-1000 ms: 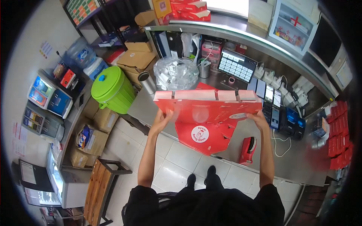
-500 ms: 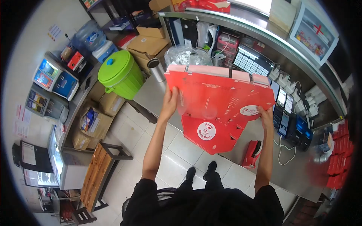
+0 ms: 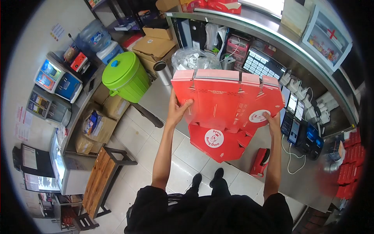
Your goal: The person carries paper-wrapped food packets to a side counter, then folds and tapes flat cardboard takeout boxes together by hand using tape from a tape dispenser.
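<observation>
A thick stack of flat red cardboard box blanks (image 3: 218, 101) hangs in front of me, printed with white round "Ayam Bang Dava" logos. My left hand (image 3: 179, 109) grips its left edge, thumb on the red face and fingers out of sight behind. On the right side my right hand (image 3: 273, 120) holds the stack, its thumb beside a round logo. The stack is tilted, with the pale edges of many layers showing along the top. Below the right side, a red tape dispenser (image 3: 259, 162) sits on the metal counter (image 3: 284, 175).
A steel cup (image 3: 161, 72) and clear plastic bag (image 3: 194, 59) stand behind the stack. Further right are a touchscreen (image 3: 263, 64), phones (image 3: 293, 130) and white chargers (image 3: 302, 93). Folded red boxes (image 3: 352, 160) are piled far right. A green bin (image 3: 126, 78) and wooden bench (image 3: 102, 181) are left.
The stack has tipped slightly, showing more of its top edge. My left thumb now lies further onto the red face, and my right thumb has moved onto the logo's edge.
</observation>
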Demonstrator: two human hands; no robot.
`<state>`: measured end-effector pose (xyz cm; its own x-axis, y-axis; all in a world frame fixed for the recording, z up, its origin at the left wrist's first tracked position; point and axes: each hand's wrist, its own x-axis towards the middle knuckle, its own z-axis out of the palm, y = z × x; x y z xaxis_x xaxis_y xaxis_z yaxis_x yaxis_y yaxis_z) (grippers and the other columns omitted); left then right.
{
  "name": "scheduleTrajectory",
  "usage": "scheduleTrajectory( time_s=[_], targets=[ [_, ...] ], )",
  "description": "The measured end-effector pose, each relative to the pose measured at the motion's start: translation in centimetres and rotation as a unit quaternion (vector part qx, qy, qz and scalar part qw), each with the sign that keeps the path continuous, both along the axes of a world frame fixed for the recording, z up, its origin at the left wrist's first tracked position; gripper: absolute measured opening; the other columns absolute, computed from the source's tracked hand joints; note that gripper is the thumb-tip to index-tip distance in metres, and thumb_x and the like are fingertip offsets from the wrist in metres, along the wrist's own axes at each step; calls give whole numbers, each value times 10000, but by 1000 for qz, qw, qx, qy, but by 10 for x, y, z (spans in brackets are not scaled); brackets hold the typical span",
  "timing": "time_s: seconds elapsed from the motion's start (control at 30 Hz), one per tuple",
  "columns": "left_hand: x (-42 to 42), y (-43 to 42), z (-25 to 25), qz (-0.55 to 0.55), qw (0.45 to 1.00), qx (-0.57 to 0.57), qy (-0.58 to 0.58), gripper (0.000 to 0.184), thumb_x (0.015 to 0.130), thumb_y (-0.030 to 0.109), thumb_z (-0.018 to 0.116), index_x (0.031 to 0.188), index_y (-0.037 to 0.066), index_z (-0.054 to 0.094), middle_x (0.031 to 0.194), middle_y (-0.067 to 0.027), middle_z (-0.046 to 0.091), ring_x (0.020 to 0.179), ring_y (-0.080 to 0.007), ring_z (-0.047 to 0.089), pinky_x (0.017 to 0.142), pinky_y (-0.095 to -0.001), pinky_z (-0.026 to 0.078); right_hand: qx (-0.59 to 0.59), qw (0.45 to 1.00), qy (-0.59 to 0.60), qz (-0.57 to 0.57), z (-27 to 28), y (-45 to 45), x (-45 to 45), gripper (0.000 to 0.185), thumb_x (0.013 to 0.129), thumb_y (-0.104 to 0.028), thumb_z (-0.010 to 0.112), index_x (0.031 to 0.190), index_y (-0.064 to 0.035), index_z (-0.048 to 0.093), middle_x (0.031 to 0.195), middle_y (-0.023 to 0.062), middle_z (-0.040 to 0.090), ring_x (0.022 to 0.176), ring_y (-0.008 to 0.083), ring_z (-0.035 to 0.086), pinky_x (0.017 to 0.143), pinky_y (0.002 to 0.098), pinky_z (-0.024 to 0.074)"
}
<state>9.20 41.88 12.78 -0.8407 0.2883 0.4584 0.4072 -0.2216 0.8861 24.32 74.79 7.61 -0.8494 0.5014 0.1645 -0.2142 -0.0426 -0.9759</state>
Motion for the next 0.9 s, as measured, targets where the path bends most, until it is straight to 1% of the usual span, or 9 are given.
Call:
scheduleTrajectory(
  time_s=[0.33,0.4,0.47,0.5,0.53,0.6,0.63,0.7,0.9],
  targets=[
    [43,-8,-16,48,984,-53,-164,456,893,340,415,1175,-15,365,1123,-119,466,1022,-153,458,855,-285,373,10,989,-114,91,95,5,-35,535,711,-124,668,1181,-23,434,1035,76,564,927,139,536,771,258,435],
    [90,-19,-16,-27,955,67,-287,504,907,378,361,1206,-27,348,1185,-130,448,1045,-157,461,869,-289,377,90,939,-254,212,96,22,-62,636,652,-269,717,1168,-6,454,1104,122,533,971,173,529,816,301,428],
    [138,-20,-31,-28,935,95,-340,518,909,370,355,1243,-24,309,1221,-116,422,1081,-180,451,879,-301,384,313,877,-328,156,102,2,-78,758,559,-425,740,1140,-3,496,1125,177,516,1003,225,512,853,332,403],
    [157,-20,-53,-5,929,100,-357,502,911,353,360,1244,-18,307,1212,-112,426,1064,-177,462,874,-291,386,395,848,-309,172,43,25,-114,844,509,-502,735,1126,25,504,1162,209,476,1064,280,467,903,332,365],
    [170,-16,-67,8,921,112,-372,500,908,355,368,1252,-2,299,1206,-111,429,1057,-178,467,849,-298,405,468,793,-327,213,48,12,-121,763,542,-526,705,1011,56,549,1023,190,563,950,256,544,766,338,427],
    [184,-13,-75,38,910,97,-402,514,902,377,370,1261,19,290,1208,-110,425,1067,-196,463,826,-331,429,502,800,-260,202,46,-3,-132,755,580,-533,679,1024,58,523,1030,200,548,970,248,528,775,352,421],
    [186,-8,-73,53,905,70,-416,529,897,399,365,1262,24,289,1217,-110,418,1086,-212,454,828,-357,435,373,912,-133,112,44,-8,-115,691,626,-506,671,1024,38,516,1019,180,550,965,227,526,779,349,425],
    [198,-11,-91,64,899,39,-432,548,889,431,362,1267,42,280,1227,-110,407,1093,-233,453,807,-388,453,240,968,-54,41,67,-21,-70,526,706,-397,660,1014,10,533,1010,151,559,958,186,526,783,310,428],
    [201,-17,-130,44,899,90,-426,575,879,469,357,1284,80,233,1237,-104,387,1129,-250,408,863,-443,409,107,956,-111,-249,-23,-17,160,290,805,-207,598,1004,-1,549,895,88,607,821,136,569,746,258,440]
  ],
)
